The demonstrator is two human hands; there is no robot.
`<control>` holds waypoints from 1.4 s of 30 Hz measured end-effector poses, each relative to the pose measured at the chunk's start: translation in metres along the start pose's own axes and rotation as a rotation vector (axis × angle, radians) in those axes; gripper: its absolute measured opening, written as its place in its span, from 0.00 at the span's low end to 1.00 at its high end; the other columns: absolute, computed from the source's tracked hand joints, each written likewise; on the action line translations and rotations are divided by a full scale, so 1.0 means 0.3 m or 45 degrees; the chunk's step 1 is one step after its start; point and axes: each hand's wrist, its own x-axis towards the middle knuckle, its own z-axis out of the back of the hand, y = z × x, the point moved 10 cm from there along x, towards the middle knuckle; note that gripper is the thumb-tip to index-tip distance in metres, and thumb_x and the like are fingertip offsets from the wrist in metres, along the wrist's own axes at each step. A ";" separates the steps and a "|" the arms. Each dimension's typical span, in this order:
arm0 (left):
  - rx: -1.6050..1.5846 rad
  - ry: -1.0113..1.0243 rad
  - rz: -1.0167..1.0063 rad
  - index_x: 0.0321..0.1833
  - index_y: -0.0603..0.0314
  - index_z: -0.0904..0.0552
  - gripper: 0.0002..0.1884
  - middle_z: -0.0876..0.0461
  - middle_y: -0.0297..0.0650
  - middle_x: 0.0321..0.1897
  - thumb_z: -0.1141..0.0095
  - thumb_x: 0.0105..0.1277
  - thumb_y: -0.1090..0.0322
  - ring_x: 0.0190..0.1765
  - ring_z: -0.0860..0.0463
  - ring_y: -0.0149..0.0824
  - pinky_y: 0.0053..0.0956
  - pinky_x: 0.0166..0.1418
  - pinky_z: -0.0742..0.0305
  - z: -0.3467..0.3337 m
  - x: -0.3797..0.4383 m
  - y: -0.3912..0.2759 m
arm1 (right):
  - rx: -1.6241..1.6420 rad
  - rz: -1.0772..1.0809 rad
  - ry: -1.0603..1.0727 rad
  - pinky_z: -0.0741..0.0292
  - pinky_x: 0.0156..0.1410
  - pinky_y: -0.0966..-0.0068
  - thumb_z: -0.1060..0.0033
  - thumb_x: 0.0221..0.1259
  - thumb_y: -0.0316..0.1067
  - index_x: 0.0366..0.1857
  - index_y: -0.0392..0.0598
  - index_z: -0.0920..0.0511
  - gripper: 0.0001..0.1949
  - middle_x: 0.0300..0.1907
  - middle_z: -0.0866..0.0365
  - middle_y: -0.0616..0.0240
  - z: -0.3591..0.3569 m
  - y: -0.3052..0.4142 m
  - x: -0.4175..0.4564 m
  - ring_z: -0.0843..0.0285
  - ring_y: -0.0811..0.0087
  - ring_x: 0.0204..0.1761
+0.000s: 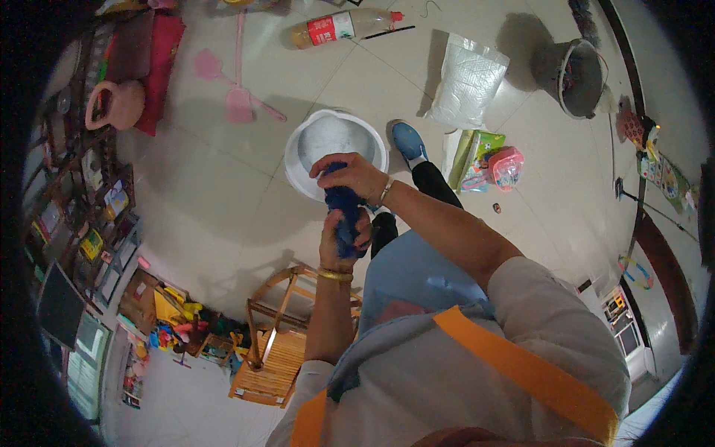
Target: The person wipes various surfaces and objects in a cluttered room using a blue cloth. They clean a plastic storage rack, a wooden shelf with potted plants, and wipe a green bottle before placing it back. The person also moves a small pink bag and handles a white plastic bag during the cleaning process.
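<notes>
A wet-looking dark blue cloth (pixel 345 202) is bunched between my two hands. The upper end sits in the grip of my right hand (pixel 357 176), at the near rim of a white plastic basin (pixel 291 162). Lower down, my left hand (pixel 330 237) is closed around the other end, nearer my body. Greyish liquid (pixel 334 137) fills part of the basin, which stands on the tiled floor. My hands cover part of the basin's near side, and the fingers hide much of the cloth.
Beyond the basin lie a large plastic bottle (pixel 329 29), a silvery padded pouch (pixel 472 78) and a pink toy shovel (pixel 240 103). A bucket (pixel 578 78) stands far right. Near my shoe (pixel 409 142) are a green packet (pixel 475 156) and pink container (pixel 507 167). A bamboo chair (pixel 273 357) is at left.
</notes>
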 end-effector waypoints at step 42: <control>0.890 -0.955 -0.667 0.41 0.62 0.24 0.15 0.24 0.35 0.32 0.38 0.52 0.66 0.35 0.25 0.31 0.26 0.39 0.28 0.389 -0.100 -0.071 | -0.980 -0.905 -1.654 0.26 0.40 0.65 0.42 0.52 0.48 0.35 0.50 0.19 0.14 0.34 0.17 0.62 1.630 -1.262 -1.370 0.20 0.63 0.38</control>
